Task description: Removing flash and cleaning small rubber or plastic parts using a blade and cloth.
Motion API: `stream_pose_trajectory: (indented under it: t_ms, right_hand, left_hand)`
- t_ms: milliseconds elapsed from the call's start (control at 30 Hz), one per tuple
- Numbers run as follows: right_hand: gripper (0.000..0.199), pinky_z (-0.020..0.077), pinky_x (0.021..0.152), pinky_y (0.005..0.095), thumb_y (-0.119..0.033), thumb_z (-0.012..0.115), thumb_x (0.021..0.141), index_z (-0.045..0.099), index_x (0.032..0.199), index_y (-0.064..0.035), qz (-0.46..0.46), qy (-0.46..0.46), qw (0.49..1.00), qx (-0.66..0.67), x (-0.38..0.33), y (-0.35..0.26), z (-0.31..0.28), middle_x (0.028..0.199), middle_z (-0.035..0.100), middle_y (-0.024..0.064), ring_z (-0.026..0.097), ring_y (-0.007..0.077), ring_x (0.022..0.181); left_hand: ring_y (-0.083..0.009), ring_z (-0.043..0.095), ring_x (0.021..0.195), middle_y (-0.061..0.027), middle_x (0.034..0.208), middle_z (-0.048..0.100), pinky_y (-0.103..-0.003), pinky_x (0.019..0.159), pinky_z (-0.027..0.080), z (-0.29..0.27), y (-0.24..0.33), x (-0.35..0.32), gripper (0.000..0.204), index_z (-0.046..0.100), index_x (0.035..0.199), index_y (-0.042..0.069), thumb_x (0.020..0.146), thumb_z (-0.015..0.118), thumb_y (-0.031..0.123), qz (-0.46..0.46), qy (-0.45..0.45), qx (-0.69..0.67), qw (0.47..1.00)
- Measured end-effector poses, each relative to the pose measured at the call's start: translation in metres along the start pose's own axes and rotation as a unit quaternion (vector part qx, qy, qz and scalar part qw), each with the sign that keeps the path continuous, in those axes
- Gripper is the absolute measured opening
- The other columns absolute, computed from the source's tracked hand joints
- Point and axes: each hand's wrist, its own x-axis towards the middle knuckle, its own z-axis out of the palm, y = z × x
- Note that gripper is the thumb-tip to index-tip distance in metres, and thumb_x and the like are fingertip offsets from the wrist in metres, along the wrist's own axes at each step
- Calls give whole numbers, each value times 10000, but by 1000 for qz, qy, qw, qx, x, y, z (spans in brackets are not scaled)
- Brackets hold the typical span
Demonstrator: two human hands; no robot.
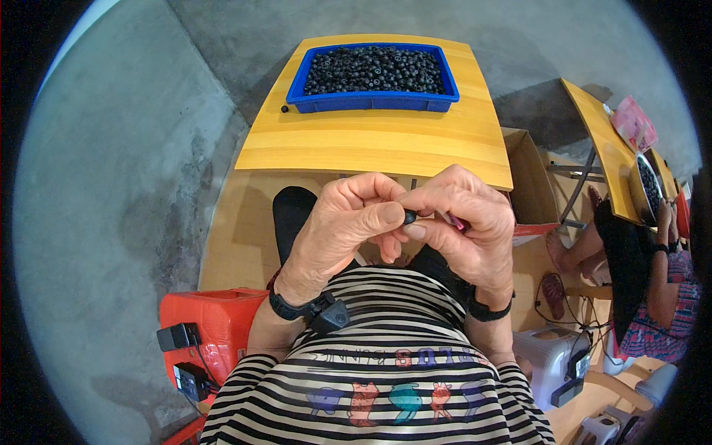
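Observation:
In front of my chest, my left hand (337,226) is closed, with thumb and fingers pinching a small black round piece (409,216). From the other side my right hand (471,219) meets it, thumb and forefinger closed at the piece. A slim pink object (455,221) shows between the curled fingers of the right hand; most of it is hidden, so its kind is unclear. Beyond my hands, a blue tray (371,104) filled with similar black round pieces (371,70), some with ring-shaped faces, rests on the yellow table (371,137).
One loose black piece (285,109) lies beside the tray. A red plastic container (230,319) stands at my left, a whitish one (545,356) at my right. Behind that are a cardboard box (530,178) and a co-worker's hand (665,219) by a bowl (638,189).

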Motion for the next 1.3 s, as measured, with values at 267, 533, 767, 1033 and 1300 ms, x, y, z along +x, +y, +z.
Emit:
stream_pose_trajectory:
  t_ms: [267, 533, 767, 1033, 1300]
  right_hand:
    - [229, 386, 571, 233, -33, 709, 681, 664, 906, -25, 41, 11, 994, 104, -5, 6, 4, 677, 531, 11, 487, 115, 619]
    - [147, 367, 603, 211, -53, 639, 777, 658, 917, -13, 97, 30, 976, 192, -7, 14, 9, 718, 541, 12, 479, 101, 663]
    - [204, 367, 609, 204, -88, 639, 796, 631, 982, -3, 120, 64, 968, 211, -8, 17, 12, 731, 534, 9, 467, 89, 675]
    - [355, 381, 548, 255, -323, 519, 890, 593, 967, 16, 26, 74, 997, -21, -18, 11, 4, 718, 525, 73, 498, 162, 617]
    - [254, 423, 537, 323, -223, 596, 833, 599, 922, 15, -33, 77, 983, -162, -24, 5, 11, 704, 533, 119, 529, 250, 602]
  left_hand:
    - [-136, 622, 634, -95, 806, 633, -225, 578, 541, 2, -9, 4, 149, 600, 926, -2, 797, 652, 50, 46, -12, -40, 998]
    - [-179, 654, 716, -106, 834, 642, -267, 664, 557, -2, -10, 6, 141, 595, 939, 5, 807, 633, 36, 24, -25, -90, 995]
    - [-186, 656, 751, -113, 872, 645, -267, 683, 555, 0, -8, 6, 149, 588, 978, 7, 834, 599, 40, 11, -7, -99, 995]
    - [-142, 620, 697, -121, 905, 612, -241, 649, 526, -1, -8, 3, 224, 568, 1013, 25, 810, 636, 88, 27, 20, -74, 997]
    - [-131, 608, 736, -105, 904, 604, -233, 678, 518, 0, -7, 3, 243, 566, 1022, 23, 801, 646, 88, 29, 20, -74, 997]
